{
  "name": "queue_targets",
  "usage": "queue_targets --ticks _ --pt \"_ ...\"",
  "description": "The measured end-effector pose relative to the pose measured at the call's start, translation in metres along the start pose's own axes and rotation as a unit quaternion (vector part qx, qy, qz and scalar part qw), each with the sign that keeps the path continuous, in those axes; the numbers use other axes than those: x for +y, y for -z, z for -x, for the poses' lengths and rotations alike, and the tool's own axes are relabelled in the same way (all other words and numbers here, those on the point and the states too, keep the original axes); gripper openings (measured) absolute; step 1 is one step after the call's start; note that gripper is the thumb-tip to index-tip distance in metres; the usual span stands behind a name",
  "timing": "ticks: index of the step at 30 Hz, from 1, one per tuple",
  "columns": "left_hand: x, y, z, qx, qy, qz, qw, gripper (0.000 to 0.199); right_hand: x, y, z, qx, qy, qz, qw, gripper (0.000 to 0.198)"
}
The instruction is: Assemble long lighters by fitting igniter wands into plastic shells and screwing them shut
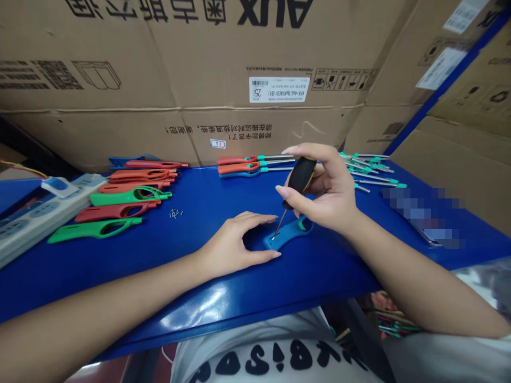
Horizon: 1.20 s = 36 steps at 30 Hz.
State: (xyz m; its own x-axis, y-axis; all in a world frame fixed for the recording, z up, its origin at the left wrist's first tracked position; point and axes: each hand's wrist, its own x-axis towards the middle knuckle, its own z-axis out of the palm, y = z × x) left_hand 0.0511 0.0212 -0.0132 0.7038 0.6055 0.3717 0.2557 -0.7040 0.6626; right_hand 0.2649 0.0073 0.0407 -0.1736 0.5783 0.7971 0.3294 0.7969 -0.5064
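My right hand (325, 186) is closed around the black handle of a screwdriver (300, 178). Its thin shaft points down, and the tip meets the blue lighter handle (289, 234) near one end. That handle lies flat on the blue table, with a trigger loop and a bit of teal at its far end. My left hand (235, 242) rests on the table beside the handle's near end. Its thumb and fingers are spread to either side, with a gap visible between palm and plastic; firm contact cannot be made out.
Red, orange and green lighter handles (115, 213) lie in a row at left beside a white power strip (43, 213). Small screws (175, 214) lie nearby. Lighters with metal rods (243, 167) and loose rods (371, 167) lie along the back. A cardboard box (199, 64) walls the rear.
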Motion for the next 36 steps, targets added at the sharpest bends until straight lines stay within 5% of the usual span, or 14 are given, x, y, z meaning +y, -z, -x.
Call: queue_targets --ticks 7,36 --pt "0.0 -0.0006 0.0005 -0.039 -0.054 -0.038 0.997 0.061 0.0031 -0.0022 0.003 -0.045 -0.023 -0.023 0.998 0.05" --pt "-0.0002 -0.0001 -0.0009 -0.077 -0.075 -0.033 0.994 0.037 0.0043 -0.0067 0.0072 -0.065 -0.002 -0.017 0.998 0.05"
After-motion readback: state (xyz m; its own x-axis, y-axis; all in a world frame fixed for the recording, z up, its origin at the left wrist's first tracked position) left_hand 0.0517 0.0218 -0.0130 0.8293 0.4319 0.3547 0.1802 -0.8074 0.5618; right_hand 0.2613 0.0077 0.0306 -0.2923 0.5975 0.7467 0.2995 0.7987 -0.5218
